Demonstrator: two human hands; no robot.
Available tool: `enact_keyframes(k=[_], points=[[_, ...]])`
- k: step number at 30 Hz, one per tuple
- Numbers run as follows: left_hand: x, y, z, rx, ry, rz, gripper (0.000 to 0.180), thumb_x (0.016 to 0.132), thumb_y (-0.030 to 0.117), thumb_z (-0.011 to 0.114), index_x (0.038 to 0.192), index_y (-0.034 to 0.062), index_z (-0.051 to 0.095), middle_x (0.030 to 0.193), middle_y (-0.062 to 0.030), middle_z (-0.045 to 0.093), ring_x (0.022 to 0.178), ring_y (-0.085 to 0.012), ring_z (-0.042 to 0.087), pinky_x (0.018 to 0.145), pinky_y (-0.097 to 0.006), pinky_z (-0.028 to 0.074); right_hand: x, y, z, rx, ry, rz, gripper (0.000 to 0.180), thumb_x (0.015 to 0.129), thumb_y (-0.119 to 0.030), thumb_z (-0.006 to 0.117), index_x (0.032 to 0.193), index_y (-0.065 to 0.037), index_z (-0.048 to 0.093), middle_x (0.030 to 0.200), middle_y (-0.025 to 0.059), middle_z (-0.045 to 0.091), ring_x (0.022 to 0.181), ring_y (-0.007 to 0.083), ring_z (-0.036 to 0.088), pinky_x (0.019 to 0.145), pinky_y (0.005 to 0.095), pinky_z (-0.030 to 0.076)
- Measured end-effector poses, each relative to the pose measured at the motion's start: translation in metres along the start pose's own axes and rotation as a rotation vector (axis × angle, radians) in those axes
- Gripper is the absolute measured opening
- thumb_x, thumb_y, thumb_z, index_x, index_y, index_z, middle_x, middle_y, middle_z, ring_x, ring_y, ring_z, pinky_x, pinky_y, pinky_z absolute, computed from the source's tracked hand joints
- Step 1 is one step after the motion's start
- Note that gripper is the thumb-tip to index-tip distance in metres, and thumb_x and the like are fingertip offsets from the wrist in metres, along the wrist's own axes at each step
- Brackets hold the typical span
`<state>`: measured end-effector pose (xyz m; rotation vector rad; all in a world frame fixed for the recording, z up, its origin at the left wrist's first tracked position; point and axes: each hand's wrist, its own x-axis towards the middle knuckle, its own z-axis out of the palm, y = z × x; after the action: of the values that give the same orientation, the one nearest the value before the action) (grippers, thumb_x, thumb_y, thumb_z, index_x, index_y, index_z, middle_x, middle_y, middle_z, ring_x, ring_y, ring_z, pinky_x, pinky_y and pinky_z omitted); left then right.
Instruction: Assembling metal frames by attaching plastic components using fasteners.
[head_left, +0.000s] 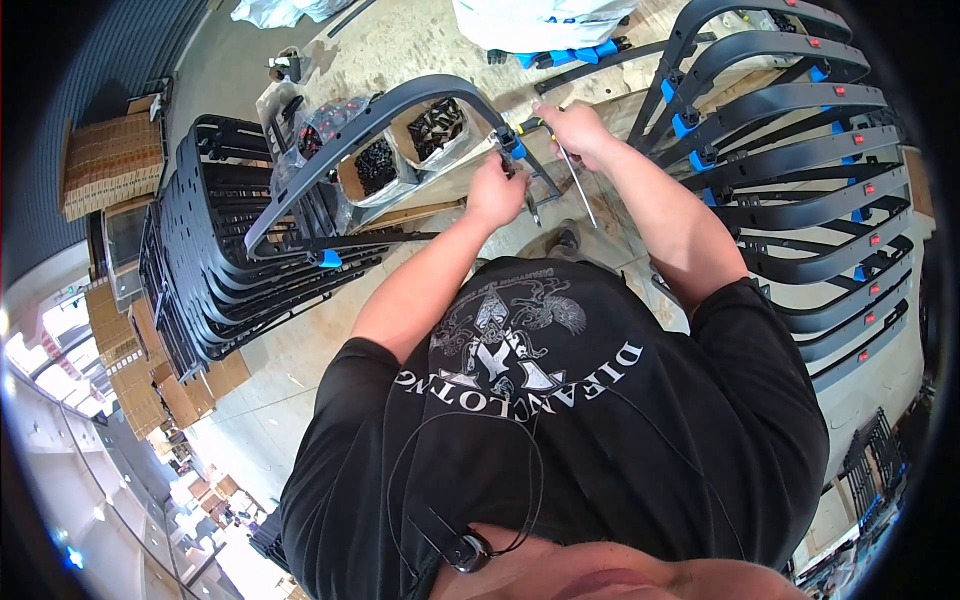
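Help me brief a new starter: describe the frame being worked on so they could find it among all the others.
Start at the table with the boxes of black parts. One black curved frame arches across it, gripped by the left hand while the right hand holds a screwdriver. Unlike the stacked frames alongside, it lies alone.

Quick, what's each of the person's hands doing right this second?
Left hand: closed, gripping the curved black frame near its blue clip.
Right hand: closed around a thin screwdriver at that clip.

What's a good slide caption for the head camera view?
Left hand steadies a black frame while right hand works a screwdriver beside stacked frames.
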<state>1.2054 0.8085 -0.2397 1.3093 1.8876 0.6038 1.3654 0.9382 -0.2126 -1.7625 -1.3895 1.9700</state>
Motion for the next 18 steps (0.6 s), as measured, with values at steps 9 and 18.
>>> enact_keyframes(k=[9, 18], points=[[0.023, 0.016, -0.054, -1.624, -0.497, -0.647, 0.025, 0.090, 0.024, 0.066, 0.102, 0.0015, 0.060, 0.076, -0.0047, 0.060, 0.059, -0.0191, 0.059, 0.055, -0.032, 0.047, 0.045, 0.042, -0.004, 0.009, 0.018, -0.311, 0.050, 0.097, -0.049, 0.063, 0.084, -0.001, 0.066, 0.073, 0.0121, 0.066, 0.051, 0.0174, 0.054, 0.050, 0.0342, 0.041], [0.015, 0.036, -0.036, -0.806, -0.426, -0.424, 0.026, 0.091, 0.021, 0.066, 0.100, -0.0031, 0.061, 0.078, -0.0139, 0.070, 0.065, -0.0244, 0.069, 0.060, -0.038, 0.055, 0.021, 0.020, -0.001, 0.140, -0.003, -0.122, 0.050, 0.098, -0.043, 0.060, 0.108, 0.006, 0.067, 0.085, 0.0160, 0.070, 0.072, 0.0216, 0.065, 0.067, 0.0357, 0.050]])
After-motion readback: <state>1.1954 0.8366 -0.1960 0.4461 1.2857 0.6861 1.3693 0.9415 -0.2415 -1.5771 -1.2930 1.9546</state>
